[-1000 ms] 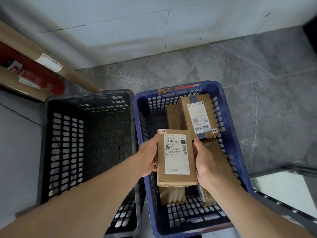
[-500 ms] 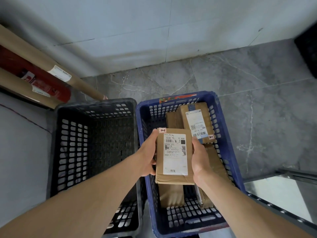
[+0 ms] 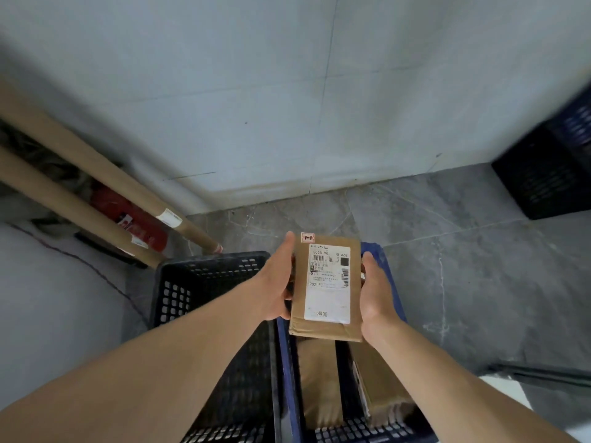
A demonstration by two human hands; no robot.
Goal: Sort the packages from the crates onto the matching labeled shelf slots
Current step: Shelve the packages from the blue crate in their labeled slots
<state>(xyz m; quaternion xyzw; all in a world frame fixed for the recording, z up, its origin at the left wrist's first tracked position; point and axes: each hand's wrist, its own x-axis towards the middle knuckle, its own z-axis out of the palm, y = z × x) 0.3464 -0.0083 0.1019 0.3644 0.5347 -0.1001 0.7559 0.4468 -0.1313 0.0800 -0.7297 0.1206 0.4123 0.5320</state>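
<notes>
Both your hands are holding one brown package (image 3: 303, 298) in the air over the blue crate (image 3: 289, 378).

- Your left hand (image 3: 278, 282) is gripping the package's left long edge. The thumb is stretching up along that edge and the fingers are curling behind, out of sight.
- Your right hand (image 3: 375, 292) is clasping the right long edge. The thumb is resting beside the white shipping label (image 3: 329, 282) and the fingers are hidden behind the box.
- The package is sitting squarely between the two palms, with its label facing the camera. A small red-printed sticker (image 3: 307, 238) is showing at its far left corner.
- The package is hanging apart from what is lying below it.
- Two more brown packages, one on the left (image 3: 318, 378) and one on the right (image 3: 377, 385), are lying side by side in the blue crate.
- A black crate (image 3: 204, 276) is standing just beside the blue one, under your left forearm. Its inside is too dark to read.
- Two long cardboard tubes (image 3: 96, 174) are lying by the wall at left, with a red object (image 3: 134, 219) showing between them.
- Another dark crate (image 3: 550, 174) is sitting at the far right, blurred.
</notes>
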